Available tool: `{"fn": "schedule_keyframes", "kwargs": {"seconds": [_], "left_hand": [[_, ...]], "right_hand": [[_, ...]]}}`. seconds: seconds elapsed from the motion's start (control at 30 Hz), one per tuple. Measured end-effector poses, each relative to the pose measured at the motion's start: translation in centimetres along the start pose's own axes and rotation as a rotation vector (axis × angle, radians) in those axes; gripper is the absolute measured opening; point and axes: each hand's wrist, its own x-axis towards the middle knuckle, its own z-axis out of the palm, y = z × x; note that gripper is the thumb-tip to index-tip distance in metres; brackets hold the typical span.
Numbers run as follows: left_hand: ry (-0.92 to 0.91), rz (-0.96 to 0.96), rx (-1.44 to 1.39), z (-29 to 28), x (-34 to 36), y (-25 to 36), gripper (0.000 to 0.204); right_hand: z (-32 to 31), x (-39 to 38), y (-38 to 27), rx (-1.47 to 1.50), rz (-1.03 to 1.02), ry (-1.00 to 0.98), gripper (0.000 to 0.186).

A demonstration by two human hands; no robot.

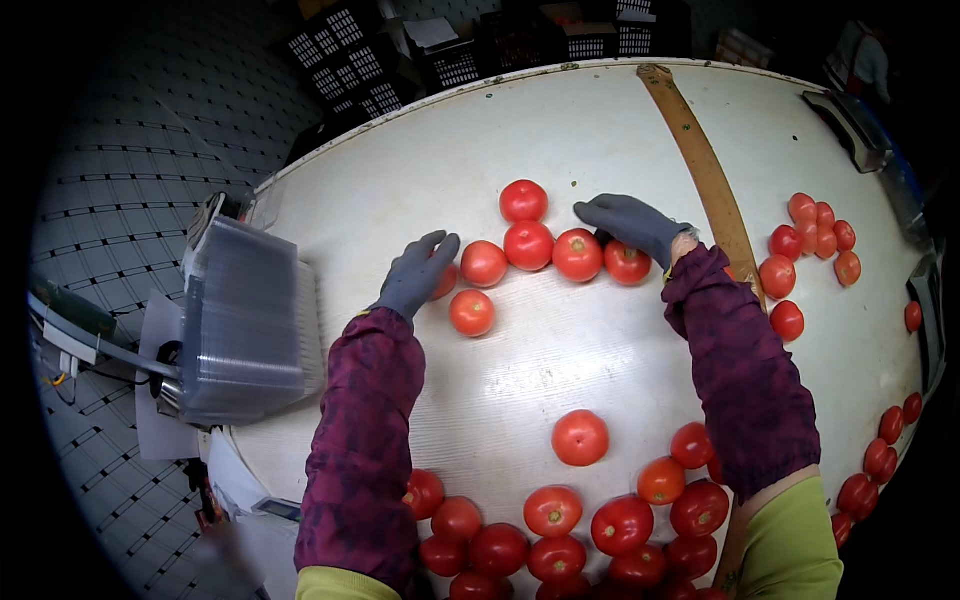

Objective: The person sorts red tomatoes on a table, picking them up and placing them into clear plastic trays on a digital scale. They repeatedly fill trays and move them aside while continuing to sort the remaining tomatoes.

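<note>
Both my hands wear grey gloves and reach onto a pale table. My left hand has its fingers stretched out beside a tomato that it partly hides; I cannot tell whether they touch. My right hand, also open with fingers pointing left, hovers at the far side of another tomato. Between the hands runs a loose row of red tomatoes. One tomato lies behind this row and another in front of it.
Several tomatoes crowd the near edge, with a lone one behind them. A brown strip divides the table; more tomatoes lie right of it. Stacked clear plastic trays stand left. Black crates are beyond the far edge.
</note>
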Motion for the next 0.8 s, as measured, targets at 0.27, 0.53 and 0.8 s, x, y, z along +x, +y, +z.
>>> {"fn": "schedule_keyframes", "kwargs": {"seconds": [0.27,0.53,0.8], "left_hand": [[-0.56,0.139,0.179,2.0,0.4,2.7,0.066],[-0.848,0.347,0.617,3.0,-9.2,3.9,0.072],[-0.712,0.064,-0.07,-0.8,-9.0,-0.3,0.053]], "right_hand": [[5.9,1.1,-2.2,0.08,0.024,-0.204,0.06],[4.1,-1.4,-4.9,-0.277,-0.003,-0.694,0.035],[9.0,7.3,-2.4,-0.759,-0.364,0.373,0.065]]}}
